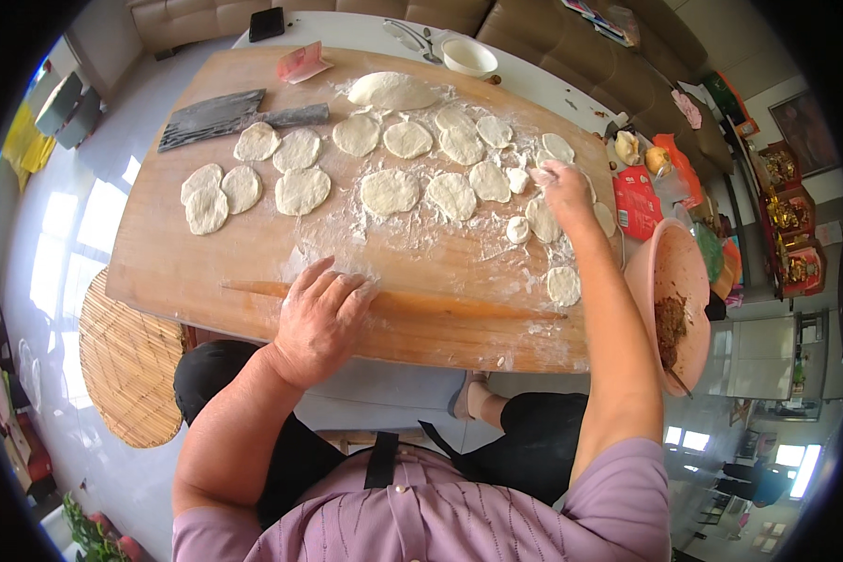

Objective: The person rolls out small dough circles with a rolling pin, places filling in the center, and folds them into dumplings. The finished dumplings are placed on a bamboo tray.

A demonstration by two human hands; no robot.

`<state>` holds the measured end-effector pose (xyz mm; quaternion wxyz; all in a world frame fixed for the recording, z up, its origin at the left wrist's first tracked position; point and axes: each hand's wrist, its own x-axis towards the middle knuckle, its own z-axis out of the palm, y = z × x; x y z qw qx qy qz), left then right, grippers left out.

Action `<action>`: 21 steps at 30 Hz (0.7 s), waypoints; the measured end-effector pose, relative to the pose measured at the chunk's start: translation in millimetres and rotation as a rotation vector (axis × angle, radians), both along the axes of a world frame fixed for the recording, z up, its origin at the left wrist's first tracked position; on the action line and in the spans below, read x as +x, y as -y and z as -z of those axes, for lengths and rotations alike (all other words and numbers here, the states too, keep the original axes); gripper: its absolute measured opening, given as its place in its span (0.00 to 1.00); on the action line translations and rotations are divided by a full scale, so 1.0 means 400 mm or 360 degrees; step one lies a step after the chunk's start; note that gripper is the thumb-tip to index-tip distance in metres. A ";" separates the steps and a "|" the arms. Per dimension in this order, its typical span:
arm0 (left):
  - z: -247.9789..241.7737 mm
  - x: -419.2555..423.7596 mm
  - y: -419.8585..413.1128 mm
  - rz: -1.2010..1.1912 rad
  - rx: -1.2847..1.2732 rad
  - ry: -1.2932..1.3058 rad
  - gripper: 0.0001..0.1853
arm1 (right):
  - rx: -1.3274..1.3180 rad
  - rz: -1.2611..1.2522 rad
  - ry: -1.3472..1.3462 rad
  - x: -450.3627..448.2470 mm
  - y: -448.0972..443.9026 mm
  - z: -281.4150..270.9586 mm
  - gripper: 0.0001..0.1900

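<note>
My left hand point(327, 316) lies over a tapered wooden rolling pin point(456, 305), its palm and fingers wrapped across it near the board's front edge. At the right, my right hand point(565, 193) reaches over the floured wooden board point(253, 253) with its fingertips drawn together. Whether dough is between them cannot be made out. Close to those fingertips are a small dough ball point(518, 180) and a flat dough round point(489, 181). Another small dough piece point(518, 230) sits nearer me. Several rolled rounds point(389, 192) spread across the board, some overlapping. Behind them rests a large dough lump point(391, 91).
A pink bowl point(639, 274) of minced filling point(669, 323) with a utensil stands right of the board. On the board's left are a dark grey slab point(211, 118) and a red-and-white packet point(303, 63). A round woven mat point(130, 365) is at lower left; a white bowl point(469, 56) stands behind.
</note>
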<state>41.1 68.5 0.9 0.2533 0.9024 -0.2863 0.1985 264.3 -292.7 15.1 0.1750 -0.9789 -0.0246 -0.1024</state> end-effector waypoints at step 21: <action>0.014 -0.046 -0.022 0.0000 0.0025 0.0110 0.17 | 0.0355 -0.0951 -0.0232 -0.428 -0.246 -0.037 0.17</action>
